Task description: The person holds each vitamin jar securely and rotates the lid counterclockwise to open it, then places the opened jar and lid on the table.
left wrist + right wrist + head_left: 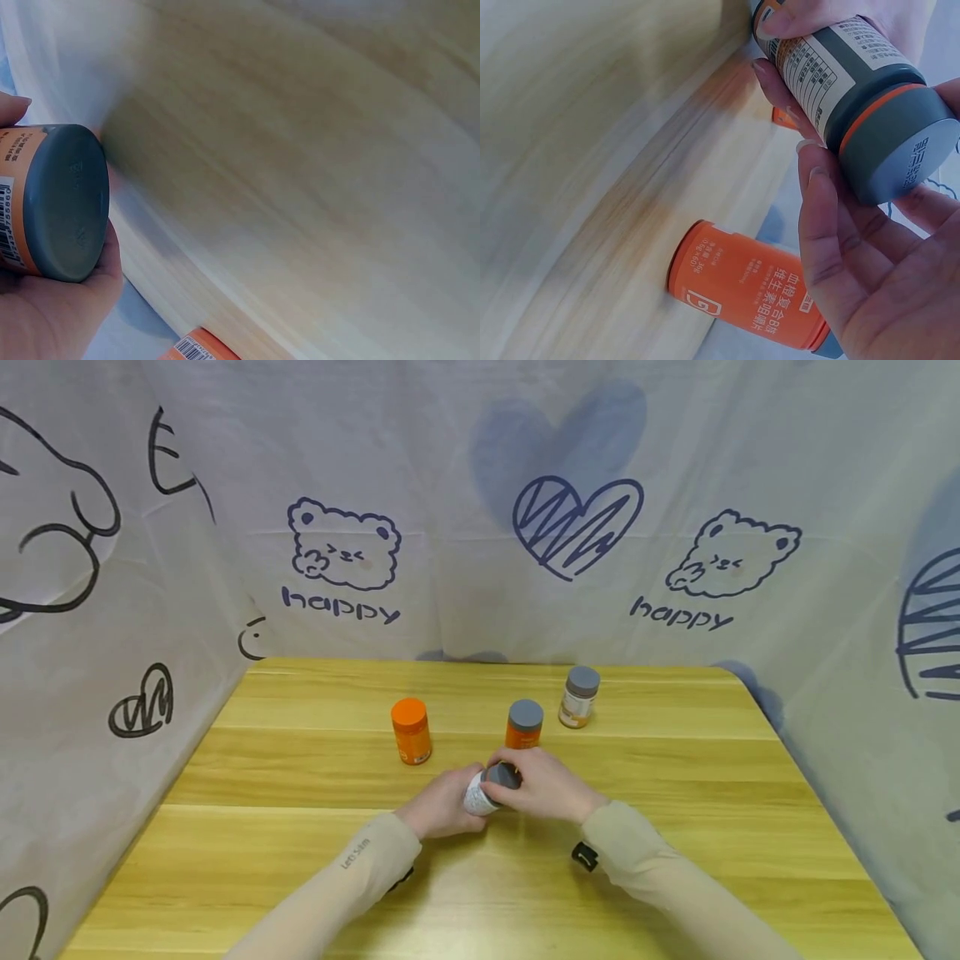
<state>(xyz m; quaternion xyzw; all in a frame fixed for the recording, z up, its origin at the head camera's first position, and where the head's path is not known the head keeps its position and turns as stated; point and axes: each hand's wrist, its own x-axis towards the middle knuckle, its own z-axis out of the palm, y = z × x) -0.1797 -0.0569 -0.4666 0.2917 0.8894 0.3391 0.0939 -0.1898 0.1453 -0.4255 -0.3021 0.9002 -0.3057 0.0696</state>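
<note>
My left hand (444,803) grips the body of a grey pill bottle (817,79) with a white and orange label. The bottle is tilted above the table, and its grey base (69,202) faces the camera in the left wrist view. The fingers and thumb of my right hand (549,783) are curled about its grey cap (904,142). An orange ring shows just under that cap. Just beyond my right hand stands an orange bottle with a grey lid (525,717), its lower part hidden by the hand in the head view.
An all-orange bottle (412,733) stands upright to the left on the wooden table (300,777). Farther back on the right is a white-labelled bottle with a grey lid (578,697). White cloth (465,568) with drawings hangs behind the table and at both sides.
</note>
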